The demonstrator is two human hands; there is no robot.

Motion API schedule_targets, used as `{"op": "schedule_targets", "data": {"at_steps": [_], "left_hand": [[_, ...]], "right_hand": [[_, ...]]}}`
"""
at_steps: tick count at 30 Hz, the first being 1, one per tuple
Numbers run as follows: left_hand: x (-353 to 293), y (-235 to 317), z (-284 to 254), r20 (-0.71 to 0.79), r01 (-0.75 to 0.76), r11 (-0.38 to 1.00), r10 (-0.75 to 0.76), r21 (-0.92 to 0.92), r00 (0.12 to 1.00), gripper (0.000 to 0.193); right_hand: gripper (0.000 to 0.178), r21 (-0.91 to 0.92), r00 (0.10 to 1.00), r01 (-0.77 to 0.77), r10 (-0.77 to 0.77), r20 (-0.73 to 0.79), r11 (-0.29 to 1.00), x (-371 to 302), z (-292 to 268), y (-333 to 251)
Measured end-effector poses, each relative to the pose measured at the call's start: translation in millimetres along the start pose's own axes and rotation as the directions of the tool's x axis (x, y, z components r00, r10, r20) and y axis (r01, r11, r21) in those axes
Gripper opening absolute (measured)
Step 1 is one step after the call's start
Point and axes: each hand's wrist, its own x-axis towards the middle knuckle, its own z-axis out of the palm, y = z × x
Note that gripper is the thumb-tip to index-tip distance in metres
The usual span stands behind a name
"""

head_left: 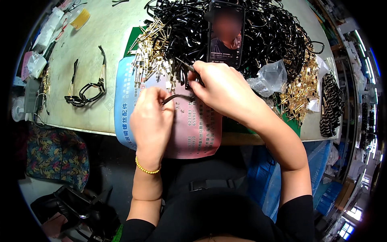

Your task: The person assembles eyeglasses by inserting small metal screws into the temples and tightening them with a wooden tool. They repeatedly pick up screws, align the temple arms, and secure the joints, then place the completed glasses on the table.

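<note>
My left hand [151, 121], with a yellow beaded bracelet at its wrist, is closed on a curved black eyeglass temple [177, 97], whose dark end reaches toward my right hand. My right hand [219, 86] pinches a slim dark tool with a thin pointed tip [185, 64]; its exact kind is not clear. Both hands work close together over a pink and blue printed mat [181, 141]. Just beyond them lies a heap of gold metal hinge pieces [151, 50]. A large tangle of black eyeglass temples [266, 36] spreads behind my right hand.
A phone [225, 34] stands against the black heap, its screen lit. Black-framed glasses [90, 94] lie on the table at left. To the right are a clear plastic bag [272, 78], more gold pieces [300, 94] and a stack of dark temples [331, 105]. A yellow-labelled container [78, 18] stands far left.
</note>
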Motion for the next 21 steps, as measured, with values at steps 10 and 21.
{"op": "schedule_targets", "data": {"at_steps": [10, 21], "left_hand": [[-9.2, 9.9, -41.5, -0.067, 0.024, 0.977, -0.039, -0.213, 0.997, 0.009], [-21.5, -18.2, 14.2, -0.146, -0.103, 0.914, 0.049, -0.392, 0.988, 0.016]], "right_hand": [[0.013, -0.194, 0.976, 0.081, -0.118, -0.184, 0.978, 40.2, 12.0, -5.5], [0.012, -0.123, 0.968, 0.131, -0.153, -0.198, 0.984, 45.1, 14.9, -9.8]]}}
